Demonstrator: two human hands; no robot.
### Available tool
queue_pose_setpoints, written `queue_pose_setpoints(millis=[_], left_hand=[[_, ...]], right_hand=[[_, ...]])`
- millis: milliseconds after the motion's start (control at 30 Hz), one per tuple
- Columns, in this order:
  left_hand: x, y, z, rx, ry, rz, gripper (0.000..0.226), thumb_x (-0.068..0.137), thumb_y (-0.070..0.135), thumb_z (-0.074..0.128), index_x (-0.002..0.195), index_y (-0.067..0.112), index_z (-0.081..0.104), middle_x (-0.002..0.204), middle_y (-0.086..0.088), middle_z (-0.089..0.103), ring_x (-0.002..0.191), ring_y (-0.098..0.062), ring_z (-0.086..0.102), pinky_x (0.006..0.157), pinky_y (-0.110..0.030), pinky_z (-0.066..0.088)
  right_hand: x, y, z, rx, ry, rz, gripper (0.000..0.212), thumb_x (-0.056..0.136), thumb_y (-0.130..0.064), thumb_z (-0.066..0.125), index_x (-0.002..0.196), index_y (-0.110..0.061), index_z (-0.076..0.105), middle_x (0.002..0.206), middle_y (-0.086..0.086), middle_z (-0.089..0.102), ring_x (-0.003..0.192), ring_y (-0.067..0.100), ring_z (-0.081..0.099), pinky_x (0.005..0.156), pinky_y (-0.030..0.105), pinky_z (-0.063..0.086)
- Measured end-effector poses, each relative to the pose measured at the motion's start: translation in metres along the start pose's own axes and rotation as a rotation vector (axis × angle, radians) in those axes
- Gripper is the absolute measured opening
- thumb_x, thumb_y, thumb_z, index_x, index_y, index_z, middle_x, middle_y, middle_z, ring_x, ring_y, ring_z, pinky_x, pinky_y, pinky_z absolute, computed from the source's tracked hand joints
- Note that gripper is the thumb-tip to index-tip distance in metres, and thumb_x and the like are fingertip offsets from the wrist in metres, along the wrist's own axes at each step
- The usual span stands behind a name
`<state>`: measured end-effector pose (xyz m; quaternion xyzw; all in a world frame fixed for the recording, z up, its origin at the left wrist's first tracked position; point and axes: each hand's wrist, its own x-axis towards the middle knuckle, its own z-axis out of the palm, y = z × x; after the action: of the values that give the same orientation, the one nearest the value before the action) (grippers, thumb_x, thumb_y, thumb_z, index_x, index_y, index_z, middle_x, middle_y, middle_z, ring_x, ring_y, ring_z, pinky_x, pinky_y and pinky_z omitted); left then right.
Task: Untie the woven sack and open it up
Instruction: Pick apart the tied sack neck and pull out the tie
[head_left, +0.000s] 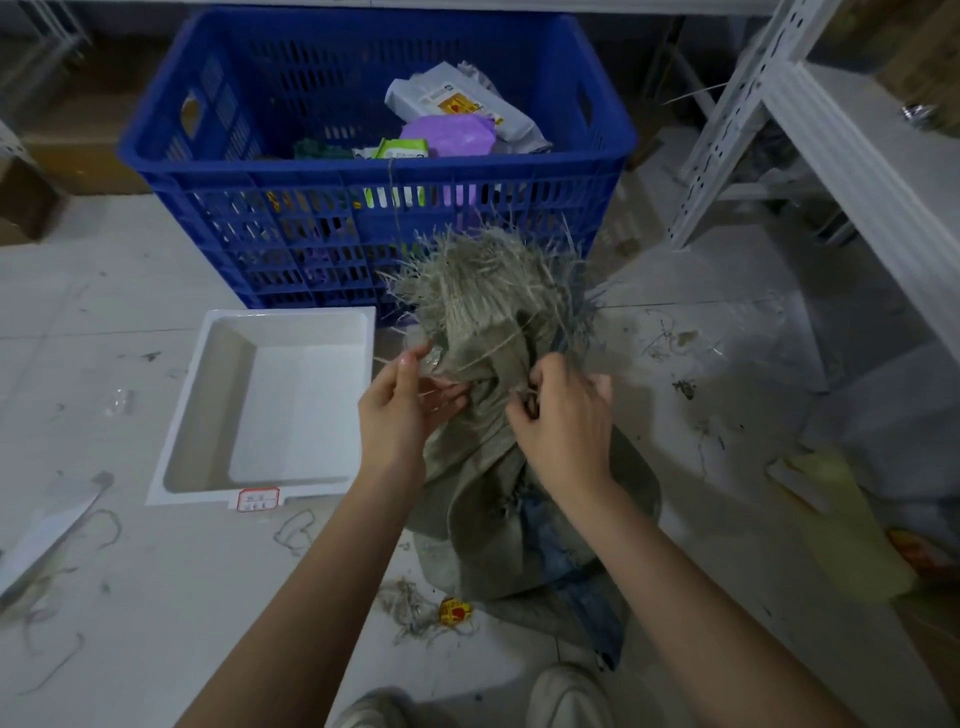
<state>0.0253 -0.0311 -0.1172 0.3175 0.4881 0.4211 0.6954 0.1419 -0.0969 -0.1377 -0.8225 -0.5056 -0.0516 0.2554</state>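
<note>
A grey-green woven sack (488, 467) with a blue stripe stands on the floor in the middle of the head view. Its frayed top (488, 280) is bunched together and sticks up in loose strands. My left hand (400, 410) touches the left side of the neck, fingers pinching fabric and a thin strand. My right hand (563, 421) grips the right side of the neck, fingers closed on the tie string (530, 397) there. The knot itself is mostly hidden by my fingers.
A blue plastic crate (363, 208) with packets inside stands just behind the sack. A white tray (260, 410) lies on the floor to the left. White metal shelving (831, 156) rises on the right. Loose string scraps and a yellow wrapper (454, 610) litter the floor.
</note>
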Motion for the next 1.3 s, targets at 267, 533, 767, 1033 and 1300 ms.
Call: queue_pose_setpoints(millis=[267,533,767,1033,1300], left_hand=[[-0.007,-0.012,0.007,0.044,-0.027,-0.037,0.029,0.099,0.023,0.041,0.108,0.008,0.064,0.095,-0.014,0.068,0.089,-0.025,0.066,0.078,-0.031,0.057],[-0.004,-0.012,0.001,-0.004,0.05,0.003,0.027,0.1,0.019,0.04,0.093,0.007,0.063,0.083,-0.016,0.068,0.079,-0.024,0.068,0.076,-0.028,0.059],[-0.005,-0.006,-0.008,0.017,0.122,0.158,0.033,0.099,0.023,0.041,0.08,0.015,0.066,0.089,-0.01,0.068,0.086,-0.019,0.065,0.078,-0.025,0.056],[-0.005,0.008,-0.019,-0.13,0.121,0.235,0.031,0.1,0.026,0.038,0.089,0.017,0.065,0.073,-0.008,0.063,0.082,-0.024,0.068,0.078,-0.036,0.059],[-0.007,-0.005,-0.017,-0.109,0.078,0.075,0.028,0.099,0.031,0.039,0.095,0.018,0.064,0.07,-0.008,0.059,0.073,-0.018,0.063,0.074,-0.033,0.058]], right_hand=[[0.003,-0.016,0.003,-0.041,0.026,-0.58,0.021,0.083,-0.009,0.054,0.097,-0.011,0.071,0.097,0.004,0.071,0.091,0.023,0.062,0.076,0.031,0.036],[0.011,-0.004,0.009,-0.209,-0.056,-0.417,0.014,0.077,-0.014,0.07,0.09,-0.013,0.074,0.093,-0.001,0.074,0.089,0.025,0.062,0.084,0.034,0.031],[0.011,-0.003,0.015,-0.3,-0.091,-0.338,0.006,0.075,-0.012,0.069,0.078,-0.012,0.075,0.083,0.003,0.071,0.088,0.029,0.059,0.093,0.041,0.031],[0.013,-0.008,0.016,-0.324,-0.105,-0.298,0.008,0.067,-0.011,0.077,0.062,-0.012,0.071,0.069,0.005,0.068,0.081,0.03,0.058,0.086,0.039,0.029],[0.006,-0.031,0.014,-0.097,0.023,-0.628,0.016,0.074,-0.015,0.061,0.087,-0.011,0.071,0.093,0.002,0.071,0.086,0.024,0.062,0.075,0.032,0.033]])
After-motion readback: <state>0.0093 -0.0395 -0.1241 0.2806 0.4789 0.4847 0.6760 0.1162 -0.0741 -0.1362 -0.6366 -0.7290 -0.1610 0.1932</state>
